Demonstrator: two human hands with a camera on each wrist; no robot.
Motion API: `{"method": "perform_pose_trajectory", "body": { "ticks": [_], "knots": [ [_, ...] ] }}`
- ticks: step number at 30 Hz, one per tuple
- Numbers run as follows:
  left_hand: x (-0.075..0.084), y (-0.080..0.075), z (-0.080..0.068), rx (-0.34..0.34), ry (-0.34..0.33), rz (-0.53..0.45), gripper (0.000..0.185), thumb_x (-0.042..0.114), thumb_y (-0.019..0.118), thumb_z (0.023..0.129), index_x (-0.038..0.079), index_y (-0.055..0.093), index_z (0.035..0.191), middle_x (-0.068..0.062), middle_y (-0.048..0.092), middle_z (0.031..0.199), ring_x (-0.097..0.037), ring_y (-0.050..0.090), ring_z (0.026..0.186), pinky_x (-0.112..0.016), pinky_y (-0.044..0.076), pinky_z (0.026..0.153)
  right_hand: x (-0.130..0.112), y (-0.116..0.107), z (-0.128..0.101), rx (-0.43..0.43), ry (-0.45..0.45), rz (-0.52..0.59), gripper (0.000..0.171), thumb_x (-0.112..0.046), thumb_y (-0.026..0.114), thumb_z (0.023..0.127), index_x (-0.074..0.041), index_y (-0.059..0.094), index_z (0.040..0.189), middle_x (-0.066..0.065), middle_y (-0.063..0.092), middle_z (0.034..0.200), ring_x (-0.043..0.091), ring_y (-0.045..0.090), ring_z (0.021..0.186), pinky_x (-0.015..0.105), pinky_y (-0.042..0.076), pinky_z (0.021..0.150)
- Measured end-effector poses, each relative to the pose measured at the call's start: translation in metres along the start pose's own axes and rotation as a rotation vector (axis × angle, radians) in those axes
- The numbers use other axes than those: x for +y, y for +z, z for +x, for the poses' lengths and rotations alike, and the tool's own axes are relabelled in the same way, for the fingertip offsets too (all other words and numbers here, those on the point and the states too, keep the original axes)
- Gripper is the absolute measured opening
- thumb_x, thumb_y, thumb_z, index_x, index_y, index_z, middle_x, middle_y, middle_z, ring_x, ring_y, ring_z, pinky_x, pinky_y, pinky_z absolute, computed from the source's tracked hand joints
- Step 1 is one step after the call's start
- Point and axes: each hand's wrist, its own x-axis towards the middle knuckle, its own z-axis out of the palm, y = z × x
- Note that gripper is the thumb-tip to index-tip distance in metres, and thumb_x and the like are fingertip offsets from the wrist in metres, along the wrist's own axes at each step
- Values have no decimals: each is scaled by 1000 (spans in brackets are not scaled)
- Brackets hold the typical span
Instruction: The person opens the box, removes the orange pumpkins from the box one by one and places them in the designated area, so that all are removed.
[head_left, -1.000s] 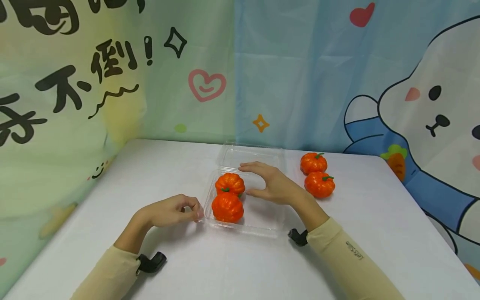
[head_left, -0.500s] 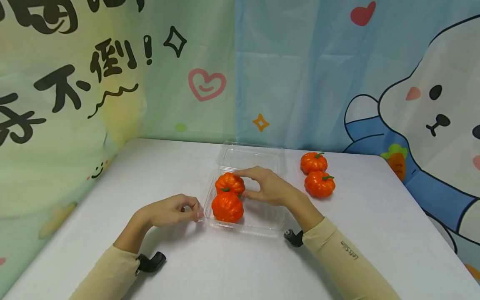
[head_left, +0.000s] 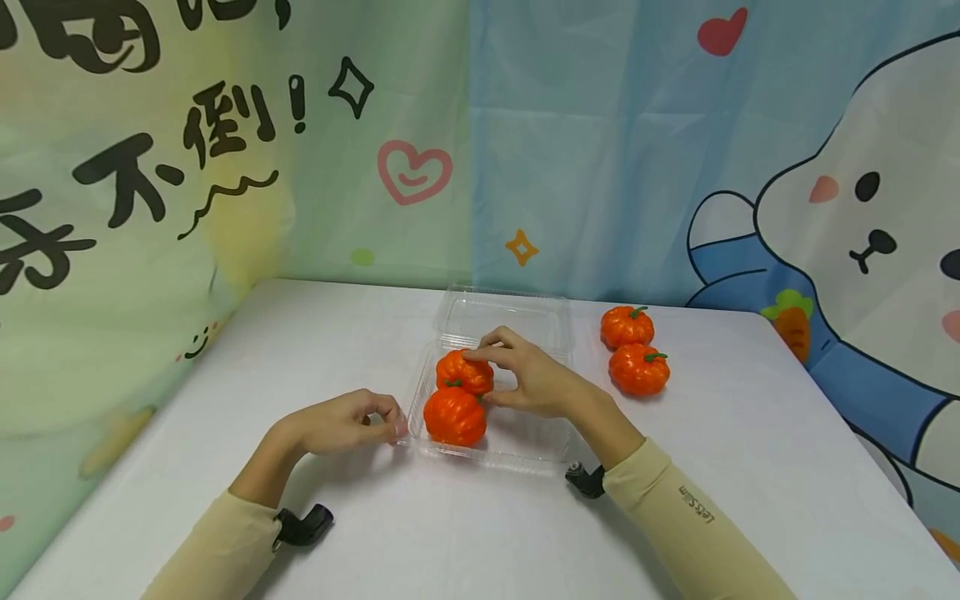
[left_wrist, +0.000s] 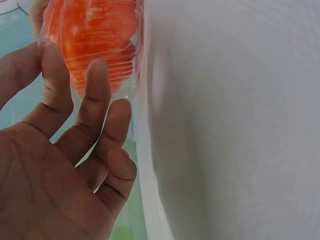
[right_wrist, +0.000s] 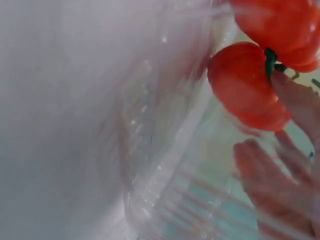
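Two small orange pumpkins with green stems sit along the left side of an open clear plastic clamshell box (head_left: 528, 460). My left hand (head_left: 341, 421) pinches the box's left rim between thumb and index finger, its other fingers loosely bent in the left wrist view. Over the box, my right hand (head_left: 536, 379) holds the farther pumpkin (head_left: 457, 371), fingertips on its top and thumb low at its near right side. The right wrist view shows the thumb beside that pumpkin's stem (right_wrist: 270, 62). The nearer pumpkin (head_left: 454, 418) stands right against it, untouched by either hand.
Two more orange pumpkins, one farther back (head_left: 627, 326) and one nearer (head_left: 640, 370), stand on the white table (head_left: 480, 533) right of the box. The box's lid (head_left: 502, 312) lies folded back toward the printed curtain (head_left: 600, 167) behind the table.
My right hand has moved left and closed onto the farther pumpkin, which has shifted slightly right. The left hand has stayed at the box rim.
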Motion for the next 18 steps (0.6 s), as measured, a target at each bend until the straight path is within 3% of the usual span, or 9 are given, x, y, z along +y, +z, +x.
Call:
{"method": "perform_pose_trajectory", "body": {
  "ticks": [4, 10, 15, 18],
  "knots": [
    [0, 0, 0, -2, -3, -4, 16, 17, 59, 101, 9, 69, 92, 0, 68, 97, -19, 53, 88, -28, 39, 74, -3, 3, 2, -17, -5, 35, 53, -13, 81, 88, -10, 62, 137, 13, 53, 142, 30, 56, 129, 48, 48, 106],
    [-1, 0, 0, 1, 0, 5, 16, 16, 58, 100, 9, 69, 92, 0, 68, 96, -19, 52, 86, -27, 39, 72, -5, 5, 2, 9, 31, 28, 56, -14, 79, 90, -9, 59, 142, 12, 51, 131, 27, 59, 116, 45, 53, 99],
    [-1, 0, 0, 2, 2, 5, 15, 17, 59, 100, 11, 69, 91, 1, 68, 94, -18, 51, 84, -27, 37, 71, -5, 6, 1, 12, 53, 94, 52, -10, 77, 90, -6, 58, 138, 15, 47, 137, 29, 57, 123, 41, 56, 95],
    [-1, 0, 0, 3, -3, 4, 16, 18, 60, 100, 10, 69, 90, 2, 68, 94, -18, 51, 84, -27, 37, 72, -4, 7, 1, 24, 48, 126, 48, -7, 75, 91, -5, 57, 135, 13, 53, 138, 28, 57, 124, 38, 57, 93]
  ]
}}
